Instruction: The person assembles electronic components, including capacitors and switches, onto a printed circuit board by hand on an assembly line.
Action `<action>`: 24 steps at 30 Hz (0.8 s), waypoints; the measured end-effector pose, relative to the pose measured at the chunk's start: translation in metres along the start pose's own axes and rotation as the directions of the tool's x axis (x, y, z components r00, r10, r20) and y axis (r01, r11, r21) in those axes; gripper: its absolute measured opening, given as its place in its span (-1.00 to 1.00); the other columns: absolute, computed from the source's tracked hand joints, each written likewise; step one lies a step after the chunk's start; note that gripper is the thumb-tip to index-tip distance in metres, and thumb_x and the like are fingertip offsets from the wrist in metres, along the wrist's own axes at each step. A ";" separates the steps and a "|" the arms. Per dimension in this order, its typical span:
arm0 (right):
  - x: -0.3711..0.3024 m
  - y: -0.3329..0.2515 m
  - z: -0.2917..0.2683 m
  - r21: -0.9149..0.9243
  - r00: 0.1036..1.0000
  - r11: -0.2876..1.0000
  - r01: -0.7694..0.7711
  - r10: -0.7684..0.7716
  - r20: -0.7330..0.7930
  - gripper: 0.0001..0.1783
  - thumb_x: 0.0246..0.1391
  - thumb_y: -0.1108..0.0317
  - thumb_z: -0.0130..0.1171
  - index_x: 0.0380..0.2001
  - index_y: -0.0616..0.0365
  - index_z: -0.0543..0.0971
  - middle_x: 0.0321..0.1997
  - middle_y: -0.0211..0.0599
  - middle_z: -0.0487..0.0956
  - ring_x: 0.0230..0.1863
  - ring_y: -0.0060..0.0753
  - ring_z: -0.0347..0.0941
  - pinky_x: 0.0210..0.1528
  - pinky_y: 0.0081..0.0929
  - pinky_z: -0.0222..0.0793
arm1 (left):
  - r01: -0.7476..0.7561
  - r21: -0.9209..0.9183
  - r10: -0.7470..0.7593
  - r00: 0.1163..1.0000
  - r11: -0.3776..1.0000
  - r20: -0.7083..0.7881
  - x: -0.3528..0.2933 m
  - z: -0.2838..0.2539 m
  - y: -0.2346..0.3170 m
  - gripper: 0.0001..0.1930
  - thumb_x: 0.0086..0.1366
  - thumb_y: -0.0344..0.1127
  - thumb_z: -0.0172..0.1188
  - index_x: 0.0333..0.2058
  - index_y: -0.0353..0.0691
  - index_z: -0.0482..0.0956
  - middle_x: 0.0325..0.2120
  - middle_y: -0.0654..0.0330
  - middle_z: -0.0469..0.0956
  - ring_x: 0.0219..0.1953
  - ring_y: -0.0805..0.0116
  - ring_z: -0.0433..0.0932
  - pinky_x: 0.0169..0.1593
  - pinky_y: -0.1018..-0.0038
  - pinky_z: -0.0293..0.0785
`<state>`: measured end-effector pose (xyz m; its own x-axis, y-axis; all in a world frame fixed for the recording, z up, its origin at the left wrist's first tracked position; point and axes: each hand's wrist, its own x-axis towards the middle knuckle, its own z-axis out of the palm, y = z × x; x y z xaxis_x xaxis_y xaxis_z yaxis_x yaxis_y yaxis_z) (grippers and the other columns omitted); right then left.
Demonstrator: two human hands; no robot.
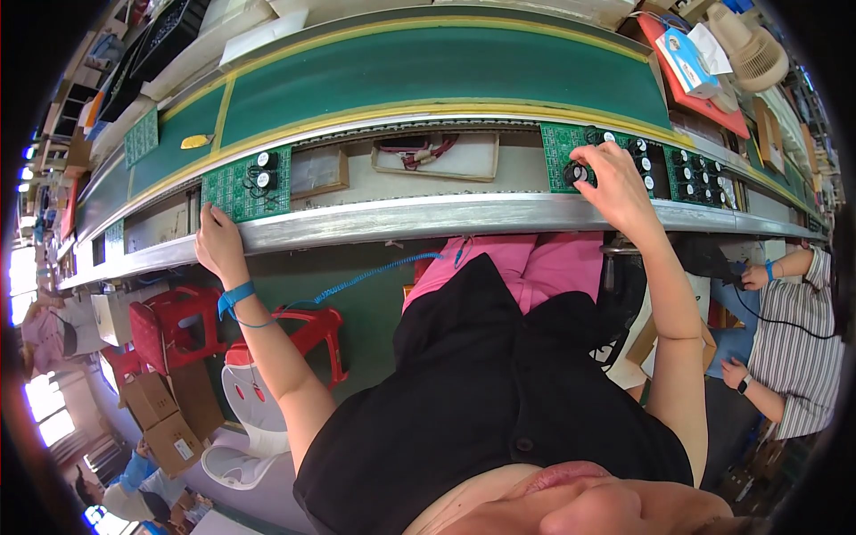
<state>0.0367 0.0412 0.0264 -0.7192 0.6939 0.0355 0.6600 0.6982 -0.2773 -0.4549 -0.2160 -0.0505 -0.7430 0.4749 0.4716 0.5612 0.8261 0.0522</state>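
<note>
A green circuit board (230,189) lies across the rails on the left, bearing a few black round parts with white tops. My left hand (220,242) is at its near left corner, fingers curled and closed on the board's edge. At the right, my right hand (621,185) is over another green circuit board (558,147), thumb and fingers pinching a black round component with a white top (580,173). That component is at the board's surface; whether it is seated I cannot tell. Further black components (642,160) stand just right of that hand.
Beyond the rails runs a green conveyor belt (428,76) with a yellow piece (195,141) on it. An open box with red leads (434,156) sits between the boards. A metal rail (410,218) forms the near edge. A co-worker's striped sleeve (794,348) is at right.
</note>
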 end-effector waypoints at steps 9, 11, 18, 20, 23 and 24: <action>-0.002 -0.002 -0.001 0.047 0.999 0.998 -0.038 0.037 0.028 -0.54 -0.19 0.50 0.27 -0.12 0.13 0.43 -0.20 -0.26 0.54 -0.05 -0.17 0.39 0.04 -0.30 0.26 | 0.001 -0.014 -0.001 1.000 1.000 0.003 -0.004 -0.002 0.002 -0.69 0.30 -0.10 -0.06 -0.11 -0.03 0.56 -0.44 -0.01 0.61 -0.34 -0.01 0.57 -0.25 0.17 0.46; -0.002 0.000 0.002 0.018 1.000 1.000 0.002 -0.002 0.011 -0.53 -0.18 0.50 0.27 -0.11 0.12 0.42 -0.21 -0.27 0.55 -0.05 -0.18 0.39 0.04 -0.31 0.26 | -0.009 -0.016 0.009 1.000 1.000 -0.004 -0.005 -0.003 0.003 -0.69 0.30 -0.11 -0.06 -0.11 -0.03 0.56 -0.44 -0.01 0.61 -0.34 -0.01 0.57 -0.25 0.18 0.46; 0.004 -0.001 -0.007 0.006 0.994 1.000 0.016 -0.017 0.110 -0.59 -0.19 0.47 0.29 -0.17 0.12 0.47 -0.25 -0.24 0.49 -0.11 -0.13 0.39 -0.03 -0.29 0.29 | -0.024 -0.043 0.026 0.999 0.999 0.027 -0.014 -0.011 0.019 -0.71 0.30 -0.12 -0.05 -0.13 -0.04 0.57 -0.46 0.01 0.60 -0.36 0.00 0.57 -0.26 0.17 0.45; 0.006 -0.001 -0.009 0.002 0.992 0.999 0.035 -0.035 0.118 -0.59 -0.18 0.47 0.29 -0.18 0.13 0.47 -0.25 -0.23 0.49 -0.12 -0.12 0.39 -0.04 -0.29 0.29 | -0.034 -0.044 0.036 0.999 0.998 0.029 -0.015 -0.013 0.024 -0.71 0.30 -0.12 -0.04 -0.14 -0.05 0.57 -0.48 0.01 0.60 -0.36 0.01 0.57 -0.27 0.17 0.45; 0.006 -0.001 -0.008 -0.013 0.992 0.999 0.045 -0.043 0.119 -0.59 -0.18 0.47 0.29 -0.17 0.13 0.47 -0.26 -0.23 0.48 -0.13 -0.12 0.39 -0.04 -0.29 0.29 | -0.059 -0.049 0.059 0.998 0.997 0.004 -0.018 -0.014 0.029 -0.72 0.29 -0.13 -0.03 -0.15 -0.05 0.57 -0.50 0.01 0.60 -0.37 0.00 0.57 -0.28 0.18 0.45; 0.007 -0.001 -0.008 -0.022 0.993 0.999 0.040 -0.038 0.112 -0.59 -0.19 0.47 0.29 -0.17 0.13 0.47 -0.27 -0.23 0.48 -0.13 -0.12 0.39 -0.05 -0.30 0.29 | -0.069 -0.062 0.070 0.998 0.996 0.003 -0.019 -0.015 0.030 -0.73 0.29 -0.14 -0.02 -0.16 -0.06 0.57 -0.51 0.01 0.60 -0.37 0.00 0.57 -0.29 0.18 0.45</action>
<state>0.0328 0.0464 0.0351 -0.7633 0.6430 -0.0617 0.6350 0.7294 -0.2543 -0.4180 -0.2048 -0.0447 -0.7030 0.5322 0.4717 0.6330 0.7706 0.0740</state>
